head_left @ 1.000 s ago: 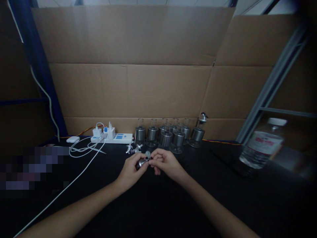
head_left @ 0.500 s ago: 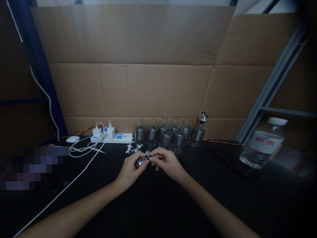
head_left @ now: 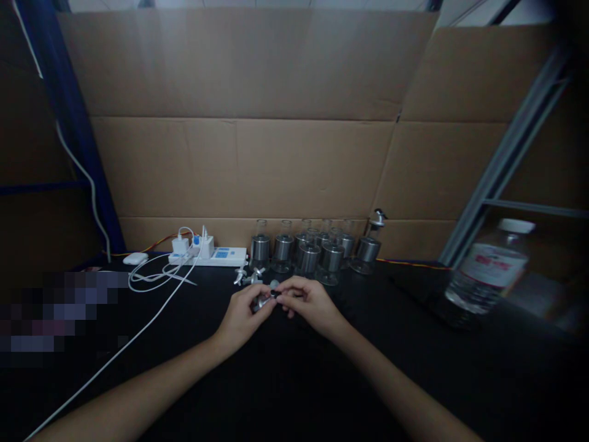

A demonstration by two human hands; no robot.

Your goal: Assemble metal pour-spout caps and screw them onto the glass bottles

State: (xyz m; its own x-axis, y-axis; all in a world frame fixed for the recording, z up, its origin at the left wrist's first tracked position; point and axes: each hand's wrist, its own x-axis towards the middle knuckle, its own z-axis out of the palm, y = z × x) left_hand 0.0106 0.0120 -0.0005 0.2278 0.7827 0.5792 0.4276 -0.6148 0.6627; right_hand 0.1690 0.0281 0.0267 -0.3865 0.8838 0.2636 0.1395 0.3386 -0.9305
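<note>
My left hand (head_left: 243, 316) is closed round a small shiny metal piece (head_left: 263, 301) over the black table (head_left: 294, 380). My right hand (head_left: 307, 302) pinches at the same piece's end with thumb and fingertips; what those fingertips hold is too small to name. Just behind the hands lie two small metal spout-like parts (head_left: 246, 277). Further back stands a row of several glass bottles with metal bodies (head_left: 307, 253); the one at the right end (head_left: 368, 245) carries a metal spout on top.
A white power strip (head_left: 209, 253) with plugs and white cables (head_left: 151, 279) lies at the back left. A clear plastic water bottle (head_left: 488, 267) stands at the right. Cardboard sheets (head_left: 239, 159) wall off the back, with a metal frame (head_left: 506, 153) on the right.
The hands have stayed together on the metal piece, with only slight shifts of the fingers. Nothing else has moved.
</note>
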